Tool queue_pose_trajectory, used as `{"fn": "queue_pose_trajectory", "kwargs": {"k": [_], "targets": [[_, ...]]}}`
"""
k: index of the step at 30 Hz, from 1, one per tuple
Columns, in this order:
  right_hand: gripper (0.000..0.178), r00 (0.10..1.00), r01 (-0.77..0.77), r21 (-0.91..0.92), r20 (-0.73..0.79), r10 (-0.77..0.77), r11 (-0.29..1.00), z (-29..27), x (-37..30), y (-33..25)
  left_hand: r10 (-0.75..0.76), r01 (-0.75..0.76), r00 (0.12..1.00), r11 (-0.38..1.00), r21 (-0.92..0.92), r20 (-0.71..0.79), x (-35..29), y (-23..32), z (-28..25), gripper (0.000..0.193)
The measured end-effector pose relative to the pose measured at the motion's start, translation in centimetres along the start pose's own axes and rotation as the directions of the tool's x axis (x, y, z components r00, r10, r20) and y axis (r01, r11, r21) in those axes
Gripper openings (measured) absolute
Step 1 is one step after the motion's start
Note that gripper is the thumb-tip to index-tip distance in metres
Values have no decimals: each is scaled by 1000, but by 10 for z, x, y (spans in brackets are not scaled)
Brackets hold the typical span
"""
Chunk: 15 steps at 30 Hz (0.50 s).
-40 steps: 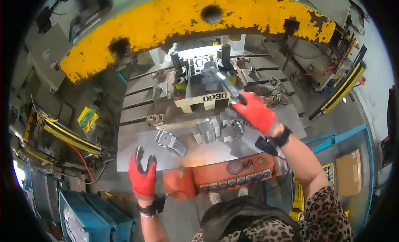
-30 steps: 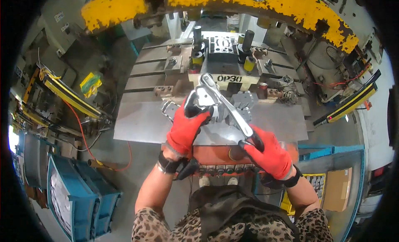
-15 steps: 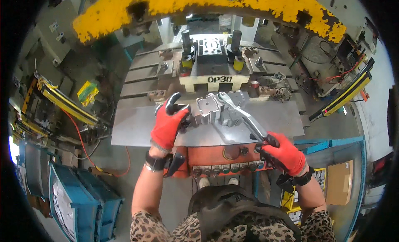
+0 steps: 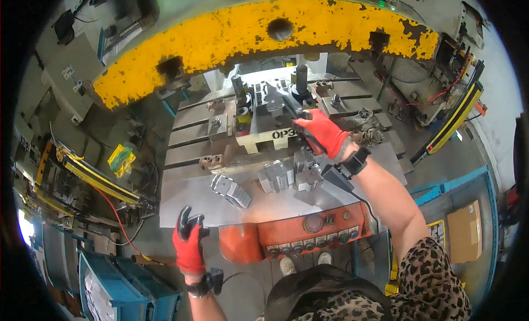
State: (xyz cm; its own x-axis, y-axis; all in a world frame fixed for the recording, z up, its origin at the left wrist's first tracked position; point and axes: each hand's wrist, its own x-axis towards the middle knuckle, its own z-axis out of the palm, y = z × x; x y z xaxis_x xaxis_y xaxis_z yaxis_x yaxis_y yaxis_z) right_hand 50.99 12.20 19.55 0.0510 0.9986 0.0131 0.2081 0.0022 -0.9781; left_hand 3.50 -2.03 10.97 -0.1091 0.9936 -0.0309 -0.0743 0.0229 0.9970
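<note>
The long-handled tool (image 4: 292,105) is gripped by the curled fingers of the right hand (image 4: 326,134), its axis slanted forward-left over the die (image 4: 252,145); the left hand (image 4: 189,248), fingers parted and apparently empty, is held well apart, near the front-left corner of the surface (image 4: 186,184).

Grey floor (image 4: 242,296), white right-hand wall (image 4: 500,117)

From the metal parts (image 4: 275,176) on the plate (image 4: 184,191), the die (image 4: 264,138) stands at twelve o'clock, the control box (image 4: 238,244) near six, the bins (image 4: 129,282) at eight.
</note>
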Motion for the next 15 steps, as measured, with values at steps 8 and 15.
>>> {"fn": "queue_pose_trajectory", "kwargs": {"k": [8, 15], "targets": [[27, 948, -178, 26, 271, 164, 984, 34, -116, -64, 200, -200, 980, 980, 14, -4, 1, 19, 50, 83], [36, 889, -315, 144, 392, 238, 938, 19, -205, -68, 224, -244, 948, 968, 63, 224, 40, -8, 128, 65]]}}
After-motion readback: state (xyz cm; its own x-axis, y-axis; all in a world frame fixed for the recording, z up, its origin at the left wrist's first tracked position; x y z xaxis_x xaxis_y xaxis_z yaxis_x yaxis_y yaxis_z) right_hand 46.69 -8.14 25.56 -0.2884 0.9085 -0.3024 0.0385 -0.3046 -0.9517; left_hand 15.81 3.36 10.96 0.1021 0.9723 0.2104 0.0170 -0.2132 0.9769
